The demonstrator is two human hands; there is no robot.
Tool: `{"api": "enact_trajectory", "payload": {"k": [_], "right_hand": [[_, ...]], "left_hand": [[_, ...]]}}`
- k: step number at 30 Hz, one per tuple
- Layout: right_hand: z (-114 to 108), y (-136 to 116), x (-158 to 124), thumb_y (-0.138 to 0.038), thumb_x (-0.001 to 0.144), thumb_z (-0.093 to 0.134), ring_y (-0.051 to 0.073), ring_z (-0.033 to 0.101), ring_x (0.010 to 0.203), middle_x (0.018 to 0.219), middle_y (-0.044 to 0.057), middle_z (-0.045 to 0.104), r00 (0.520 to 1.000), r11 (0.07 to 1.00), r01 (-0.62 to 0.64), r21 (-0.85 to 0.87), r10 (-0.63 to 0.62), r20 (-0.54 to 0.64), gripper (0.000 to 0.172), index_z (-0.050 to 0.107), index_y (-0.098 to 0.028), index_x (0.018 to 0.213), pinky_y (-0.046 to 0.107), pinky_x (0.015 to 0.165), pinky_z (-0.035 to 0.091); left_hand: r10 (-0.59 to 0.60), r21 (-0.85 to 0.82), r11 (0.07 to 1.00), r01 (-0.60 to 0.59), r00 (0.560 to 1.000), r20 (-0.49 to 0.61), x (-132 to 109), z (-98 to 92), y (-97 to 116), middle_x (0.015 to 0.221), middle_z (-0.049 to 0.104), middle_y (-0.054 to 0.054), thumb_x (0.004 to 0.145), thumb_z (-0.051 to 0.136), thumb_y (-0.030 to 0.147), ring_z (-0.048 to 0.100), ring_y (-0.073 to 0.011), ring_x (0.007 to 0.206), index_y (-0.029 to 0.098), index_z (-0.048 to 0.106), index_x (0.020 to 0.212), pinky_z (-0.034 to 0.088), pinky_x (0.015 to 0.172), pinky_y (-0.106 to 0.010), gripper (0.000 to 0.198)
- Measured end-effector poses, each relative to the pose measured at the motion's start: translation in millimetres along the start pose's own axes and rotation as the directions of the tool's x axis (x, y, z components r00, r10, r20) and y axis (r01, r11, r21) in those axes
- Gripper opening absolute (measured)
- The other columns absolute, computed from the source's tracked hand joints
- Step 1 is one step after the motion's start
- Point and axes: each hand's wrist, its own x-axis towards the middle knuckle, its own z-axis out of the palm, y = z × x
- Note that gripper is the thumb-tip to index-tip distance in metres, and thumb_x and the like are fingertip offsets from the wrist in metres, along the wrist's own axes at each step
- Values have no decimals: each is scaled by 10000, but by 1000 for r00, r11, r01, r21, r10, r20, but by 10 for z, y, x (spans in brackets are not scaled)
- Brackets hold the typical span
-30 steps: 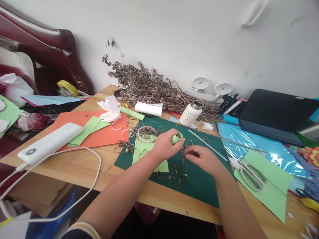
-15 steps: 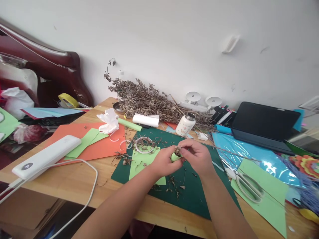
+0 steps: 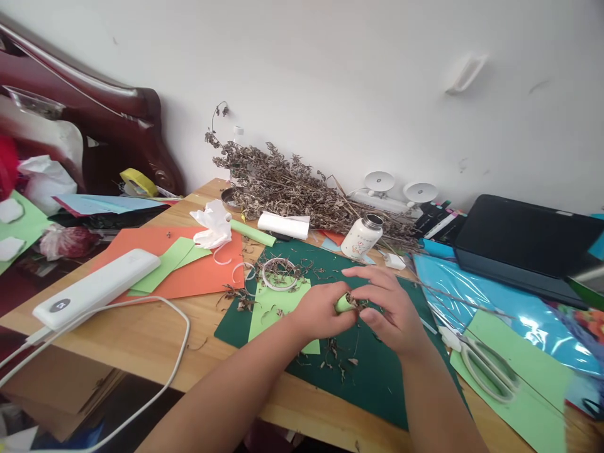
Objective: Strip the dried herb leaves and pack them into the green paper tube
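My left hand [image 3: 323, 311] is wrapped round a rolled green paper tube [image 3: 346, 303], with dried leaves [image 3: 350, 298] showing at its end. My right hand [image 3: 389, 308] is beside that end, fingers spread apart, its fingertips close to the leaves. Both hands are above a dark green cutting mat [image 3: 372, 377]. On the mat, left of my left hand, lies a light green paper sheet [image 3: 264, 321] with a roll of clear tape [image 3: 279, 274] and dried leaf bits on it. More leaf crumbs [image 3: 340, 363] are scattered below my hands.
A heap of dried plants [image 3: 283, 182] lies along the wall behind a white bottle [image 3: 362, 237]. Scissors [image 3: 491, 368] rest on green paper at the right, near a dark tablet [image 3: 528, 239]. A white power bank [image 3: 97, 289] with a cable is at the left, by orange paper [image 3: 198, 277].
My right hand has opened from a pinch at the tube's end, its fingers now spread. My left hand still holds the tube. The whole view has shifted slightly.
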Motion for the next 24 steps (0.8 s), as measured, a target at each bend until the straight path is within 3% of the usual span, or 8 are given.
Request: {"api": "enact_trajectory", "payload": {"k": [3,6,10,14,20,24], "right_hand": [[114,-15,-31,-202,751,435,184,500,857,935,63,560,986,991,-126,51,131,-107,172,536,-197,612,355,751,407],[228,-15,-58,-186,756,436,170,505,855,971,63,539,951,954,-245,174,271,-150,114,524,-208,687,333,723,426],[293,14,-83,-198,744,468,172,497,908,1029,62,504,907,865,-275,421,378,-184,86,447,-230,821,306,660,444],[220,19,-111,-195,748,470,170,495,906,967,49,526,949,923,-230,307,283,-139,75,483,-215,677,344,765,423],[90,-13,-142,-134,725,403,207,465,931,1007,58,546,993,1000,5,-3,-5,-115,159,541,-211,734,415,806,383],[75,-25,-159,-173,699,423,239,447,955,1058,60,534,995,997,36,-62,-41,-90,130,548,-208,705,446,810,369]], "left_hand": [[0,37,999,-1,1000,18,4,16,-4,586,512,16,645,464,249,487,-117,544,180,423,639,357,499,-207,81],[-25,42,999,25,1000,-7,8,22,-3,584,518,15,658,446,240,487,-114,535,179,433,656,362,498,-207,63],[-15,38,999,16,1000,-14,9,27,-4,576,510,15,663,433,238,476,-111,521,179,437,672,352,487,-207,60],[7,59,998,-7,1000,-6,9,30,7,577,497,14,652,429,230,461,-109,515,179,416,646,336,472,-207,53],[30,57,998,-31,999,16,-2,19,21,564,484,17,659,430,258,458,-104,516,180,385,615,341,476,-202,100],[76,38,996,-76,997,12,-11,15,29,549,475,16,663,427,300,446,-102,499,180,380,606,328,461,-202,141]]}}
